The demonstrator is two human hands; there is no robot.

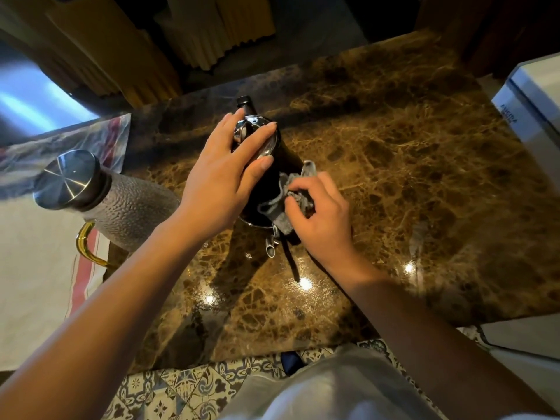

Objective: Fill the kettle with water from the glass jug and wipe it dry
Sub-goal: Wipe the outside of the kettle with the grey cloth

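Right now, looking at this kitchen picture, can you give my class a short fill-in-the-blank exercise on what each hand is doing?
1. The left hand rests on the ____ of the kettle.
2. The right hand wipes the kettle with a grey ____.
3. The glass jug stands to the kettle's ____.

Missing words: lid; cloth; left

Left hand (221, 174) flat, fingers spread; right hand (318, 219) curled, pinching.
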